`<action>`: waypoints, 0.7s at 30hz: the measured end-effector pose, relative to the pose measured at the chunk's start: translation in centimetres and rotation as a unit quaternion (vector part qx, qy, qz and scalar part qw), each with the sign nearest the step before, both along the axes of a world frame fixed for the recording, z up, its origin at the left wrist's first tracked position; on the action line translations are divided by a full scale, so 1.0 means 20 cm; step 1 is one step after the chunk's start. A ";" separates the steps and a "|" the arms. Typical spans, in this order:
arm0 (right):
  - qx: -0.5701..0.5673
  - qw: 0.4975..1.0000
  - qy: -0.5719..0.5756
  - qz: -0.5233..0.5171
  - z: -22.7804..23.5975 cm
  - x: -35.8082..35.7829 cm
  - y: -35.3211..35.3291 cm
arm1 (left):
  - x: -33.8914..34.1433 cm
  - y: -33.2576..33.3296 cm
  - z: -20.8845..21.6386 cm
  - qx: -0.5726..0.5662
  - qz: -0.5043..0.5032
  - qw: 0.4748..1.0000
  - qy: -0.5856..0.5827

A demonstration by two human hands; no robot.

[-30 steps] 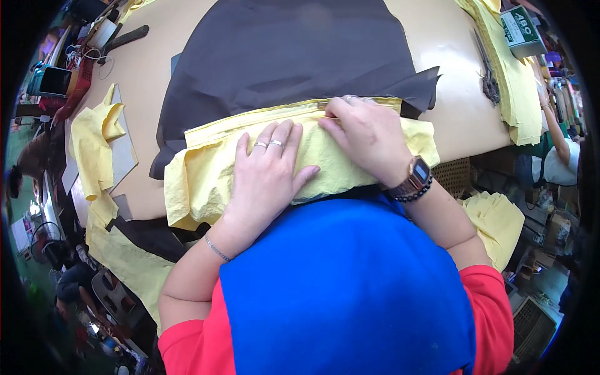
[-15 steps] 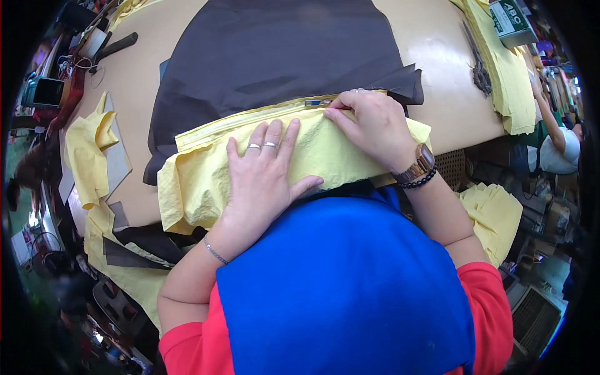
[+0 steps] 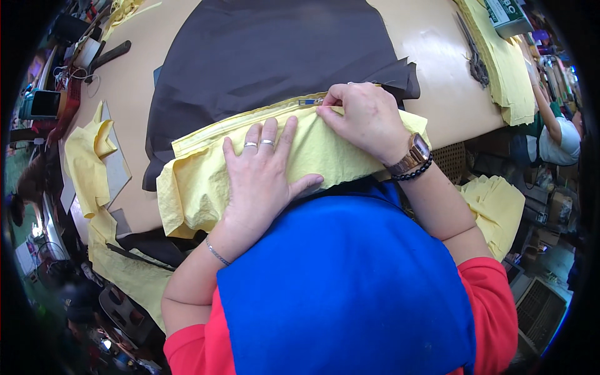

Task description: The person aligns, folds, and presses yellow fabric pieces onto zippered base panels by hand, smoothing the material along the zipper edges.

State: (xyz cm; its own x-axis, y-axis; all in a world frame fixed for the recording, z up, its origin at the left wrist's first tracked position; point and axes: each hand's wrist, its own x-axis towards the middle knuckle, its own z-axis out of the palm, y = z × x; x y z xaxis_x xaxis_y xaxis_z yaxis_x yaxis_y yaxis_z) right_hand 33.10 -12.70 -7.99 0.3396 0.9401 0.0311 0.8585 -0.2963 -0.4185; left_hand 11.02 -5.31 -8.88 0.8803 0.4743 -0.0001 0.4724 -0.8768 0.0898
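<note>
Yellow fabric point(image 3: 206, 181) lies across the table's near edge, with a zipper point(image 3: 250, 120) sewn along its far side. My left hand point(image 3: 259, 165) rests flat on this fabric, fingers spread and rings on two of them. Beside a small blue-and-metal zipper slider point(image 3: 309, 101), my right hand point(image 3: 365, 119) pinches the zipper edge between thumb and forefinger. Its other fingers are curled, and exactly what lies in the pinch is partly hidden. Dark brown fabric point(image 3: 275, 50) spreads beyond the zipper, and its folded corner shows past my right hand.
Yellow scraps point(image 3: 87, 162) and a grey card piece point(image 3: 115, 165) lie at left. Scissors point(image 3: 473, 56), a yellow fabric stack point(image 3: 509, 81) and a green-white box point(image 3: 507, 15) sit at far right. More yellow pieces point(image 3: 494, 209) hang below right. Another person point(image 3: 559, 137) is at right.
My right hand and wrist have shifted slightly left and away from me, still pinching beside the slider. The left hand stays flat in place. The whole view has moved a little.
</note>
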 end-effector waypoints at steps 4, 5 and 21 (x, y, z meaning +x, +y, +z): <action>-0.005 1.000 0.007 -0.009 -0.01 0.00 0.00 | 0.02 -0.01 0.00 0.005 -0.009 1.000 -0.004; -0.013 1.000 0.008 -0.008 0.00 0.01 0.00 | 0.03 -0.01 -0.01 0.008 -0.015 1.000 -0.012; 0.006 0.995 0.088 -0.048 0.05 0.16 -0.19 | 0.14 -0.05 -0.05 -0.007 -0.048 0.998 -0.036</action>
